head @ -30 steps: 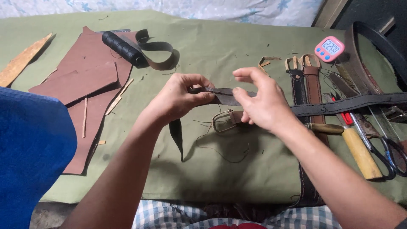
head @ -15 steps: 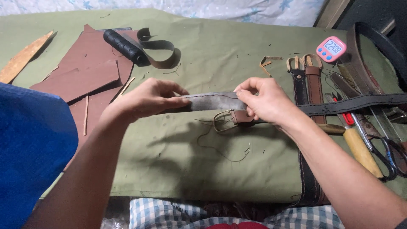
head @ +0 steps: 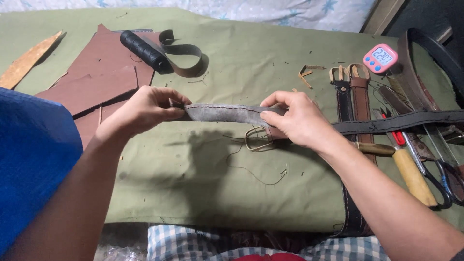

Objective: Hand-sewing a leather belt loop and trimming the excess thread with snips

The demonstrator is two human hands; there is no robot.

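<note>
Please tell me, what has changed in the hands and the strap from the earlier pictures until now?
The left hand moved away from the right hand, sliding along the grey leather strap, so the strap, bunched between close hands a second ago, is now stretched flat. Both hands kept their hold on it. The brass buckle hangs under the right hand as before. The brown leather sheets, pink timer and tools did not move.

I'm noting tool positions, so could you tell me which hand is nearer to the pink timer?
Right. The right hand sits below-left of the pink timer; the left hand is far off to its left.
</note>
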